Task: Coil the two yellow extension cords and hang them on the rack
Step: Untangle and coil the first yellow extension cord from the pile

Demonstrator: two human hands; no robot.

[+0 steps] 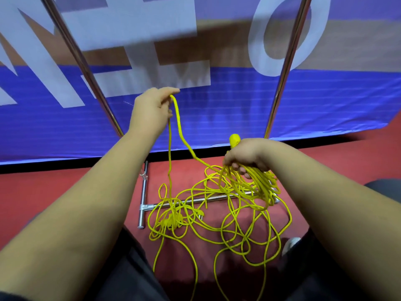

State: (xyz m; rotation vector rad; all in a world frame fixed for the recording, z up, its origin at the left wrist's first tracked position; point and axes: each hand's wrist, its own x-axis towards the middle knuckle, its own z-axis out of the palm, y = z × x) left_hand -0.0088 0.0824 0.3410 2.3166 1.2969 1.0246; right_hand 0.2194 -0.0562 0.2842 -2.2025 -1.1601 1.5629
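— Start on the left. Is anything hanging on that shiny chrome metal rack post (86, 68)?

— Nothing that I can see. Just right of it the left hand (152, 111) is raised. Its fingers are curled and pinch a bend of thin yellow extension cord (177, 115) between thumb and forefinger. Two strands drop from the pinch, one straight down to the floor and one slanting across to the other hand.

— And underneath?

— A loose yellow tangle (219, 222) sprawls over the red floor (65, 192) and across the rack's low chrome base bars (143, 187). On its left side there's a knotted clump (172, 220) with what looks like a plug beside it. I can't tell where one cord ends and the other begins.

— The right hand?

— The right hand (247, 156) is lower, a fist clamped round a bunch of gathered yellow loops (258, 187) that dangle beneath it. A chunky yellow plug end (234, 140) pokes up above the knuckles. Beyond it stands the second chrome post (284, 68), in front of the blue banner with big white letters (217, 114).

— So how far along?

— Early to middling, I'd say. Part of one cord is coiled in hand, but most of it lies on the floor. The second cord looks unstarted, and no hanging has been done.
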